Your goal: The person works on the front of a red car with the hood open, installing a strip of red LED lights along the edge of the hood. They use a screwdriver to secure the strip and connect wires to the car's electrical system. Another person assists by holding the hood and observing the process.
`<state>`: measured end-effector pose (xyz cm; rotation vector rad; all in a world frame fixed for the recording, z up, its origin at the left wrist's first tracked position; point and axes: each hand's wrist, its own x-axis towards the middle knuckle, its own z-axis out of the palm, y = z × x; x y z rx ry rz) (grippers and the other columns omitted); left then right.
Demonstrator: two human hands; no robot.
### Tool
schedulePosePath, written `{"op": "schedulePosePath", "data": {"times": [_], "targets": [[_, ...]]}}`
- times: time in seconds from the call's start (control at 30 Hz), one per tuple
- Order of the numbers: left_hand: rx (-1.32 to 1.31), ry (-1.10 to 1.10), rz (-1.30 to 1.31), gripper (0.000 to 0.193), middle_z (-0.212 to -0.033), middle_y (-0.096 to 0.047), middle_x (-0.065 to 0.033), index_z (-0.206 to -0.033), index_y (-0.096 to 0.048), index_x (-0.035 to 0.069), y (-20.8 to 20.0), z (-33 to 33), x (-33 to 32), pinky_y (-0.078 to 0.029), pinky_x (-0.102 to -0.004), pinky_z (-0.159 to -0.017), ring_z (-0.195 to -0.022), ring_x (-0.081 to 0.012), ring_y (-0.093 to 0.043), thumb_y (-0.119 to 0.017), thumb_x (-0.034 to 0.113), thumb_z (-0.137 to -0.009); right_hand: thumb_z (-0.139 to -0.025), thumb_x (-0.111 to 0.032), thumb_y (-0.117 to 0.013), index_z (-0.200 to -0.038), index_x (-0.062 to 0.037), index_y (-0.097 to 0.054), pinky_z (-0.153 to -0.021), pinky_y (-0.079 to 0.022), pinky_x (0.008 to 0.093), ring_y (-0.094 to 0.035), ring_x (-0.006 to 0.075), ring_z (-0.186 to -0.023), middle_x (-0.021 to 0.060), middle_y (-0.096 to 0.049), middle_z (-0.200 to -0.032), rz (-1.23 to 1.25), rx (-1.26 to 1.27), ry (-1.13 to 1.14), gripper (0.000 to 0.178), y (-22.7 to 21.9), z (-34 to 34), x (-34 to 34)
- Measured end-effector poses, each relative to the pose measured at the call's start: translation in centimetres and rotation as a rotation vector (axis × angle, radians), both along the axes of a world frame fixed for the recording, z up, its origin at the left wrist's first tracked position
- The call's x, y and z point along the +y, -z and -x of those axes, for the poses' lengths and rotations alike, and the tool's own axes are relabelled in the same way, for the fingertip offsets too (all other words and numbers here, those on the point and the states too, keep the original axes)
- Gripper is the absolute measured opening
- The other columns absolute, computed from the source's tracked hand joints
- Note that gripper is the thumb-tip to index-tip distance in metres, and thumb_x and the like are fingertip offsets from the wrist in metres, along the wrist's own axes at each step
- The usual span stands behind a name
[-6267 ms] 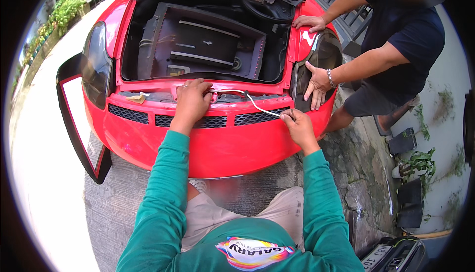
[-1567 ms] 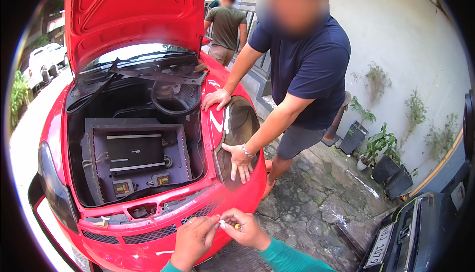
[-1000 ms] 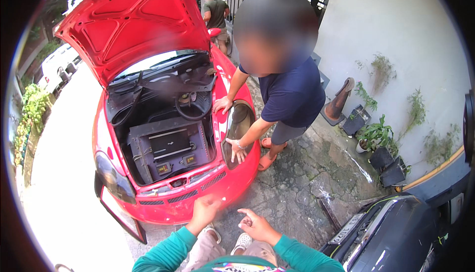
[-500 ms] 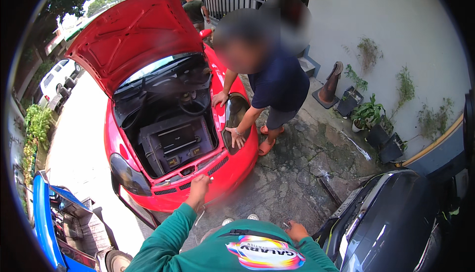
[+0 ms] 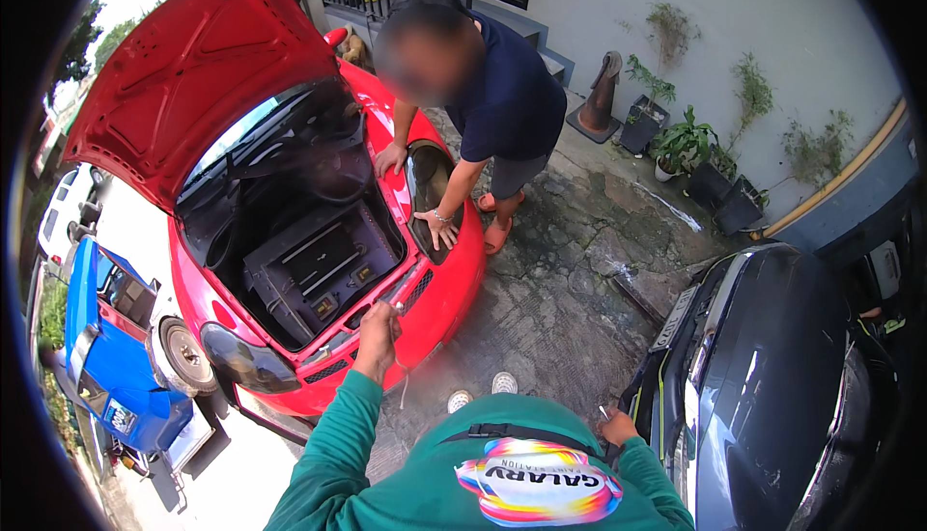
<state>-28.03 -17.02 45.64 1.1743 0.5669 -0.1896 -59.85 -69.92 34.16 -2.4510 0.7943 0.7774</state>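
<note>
My left hand (image 5: 378,338) is closed and raised in front of the red car's (image 5: 439,309) nose. A small pale tip shows at its fingers, and a thin whitish cord (image 5: 405,386) dangles below; I cannot make out what it grips. Low beside the dark vehicle, my right hand (image 5: 618,427) is closed round a small shiny object (image 5: 603,413) too tiny to name. The car's hood (image 5: 208,68) stands up over an open front compartment with a black box (image 5: 323,261) in it. Another person (image 5: 507,97) leans over the far fender, both hands on the car, one by the headlight (image 5: 430,188).
A dark glossy vehicle (image 5: 772,386) stands close on my right. A blue three-wheeler (image 5: 126,357) is at the left. Along the grey wall are a traffic cone (image 5: 599,101) and several potted plants (image 5: 684,145). Rough concrete (image 5: 550,338) lies between the vehicles.
My view has shifted, so the car sits further left and higher, and more of the blue three-wheeler shows. Both my hands stay closed. The other person's hands remain on the car.
</note>
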Motion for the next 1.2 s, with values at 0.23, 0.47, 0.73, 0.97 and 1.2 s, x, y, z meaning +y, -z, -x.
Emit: {"op": "schedulePosePath", "data": {"times": [0.23, 0.47, 0.73, 0.97, 1.2], "targets": [[-0.035, 0.078, 0.126, 0.009, -0.071, -0.052, 0.0008, -0.083, -0.062, 0.01, -0.6, 0.1, 1.4, -0.039, -0.0286, -0.059, -0.062, -0.0123, -0.048, -0.059, 0.012, -0.092, -0.088, -0.033, -0.079, -0.137, -0.0053, -0.066, -0.104, -0.053, 0.0459, -0.068, 0.0417, -0.122, 0.0272, -0.072, -0.124, -0.058, 0.14, 0.095, 0.058, -2.3, -0.2, 5.3], [-0.06, 0.112, 0.149, 0.007, -0.074, -0.055, 0.0003, -0.087, -0.064, 0.008, -0.7, 1.9, 3.5, -0.041, -0.0292, -0.062, -0.065, -0.0126, -0.05, -0.061, 0.011, -0.092, -0.087, -0.03, -0.08, -0.133, -0.0048, -0.068, -0.095, -0.056, 0.0445, -0.072, 0.0393, -0.111, 0.0257, -0.075, -0.114, -0.082, 0.115, 0.094, 0.054, -1.1, 1.4, 6.3], [-0.087, 0.093, 0.208, 0.006, -0.075, -0.058, -0.0008, -0.089, -0.066, 0.007, -0.5, 3.9, 4.7, -0.043, -0.0295, -0.063, -0.065, -0.013, -0.052, -0.062, 0.011, -0.092, -0.085, -0.026, -0.081, -0.127, -0.0012, -0.071, -0.088, -0.058, 0.0428, -0.077, 0.0348, -0.101, 0.0246, -0.077, -0.105, 0.03, 0.014, -0.03, 0.049, -0.4, 2.6, 5.4], [-0.097, 0.121, 0.187, 0.007, -0.077, -0.058, -0.0009, -0.088, -0.062, 0.009, -0.2, 5.1, 4.9, -0.045, -0.0297, -0.065, -0.068, -0.0129, -0.054, -0.061, 0.013, -0.095, -0.085, -0.027, -0.081, -0.129, -0.0051, -0.071, -0.094, -0.056, 0.0438, -0.074, 0.0391, -0.109, 0.026, -0.076, -0.113, -0.014, 0.037, 0.013, 0.05, -1.3, 1.6, 5.5], [-0.105, 0.129, 0.176, 0.007, -0.074, -0.057, -0.0006, -0.089, -0.063, 0.009, -0.6, 5.6, 4.5, -0.045, -0.0293, -0.064, -0.066, -0.0129, -0.055, -0.062, 0.012, -0.096, -0.084, -0.03, -0.08, -0.125, -0.0053, -0.073, -0.093, -0.057, 0.0445, -0.074, 0.0402, -0.109, 0.0266, -0.076, -0.111, 0.011, 0.046, -0.01, 0.048, -1.8, 2.0, 5.0]]}}
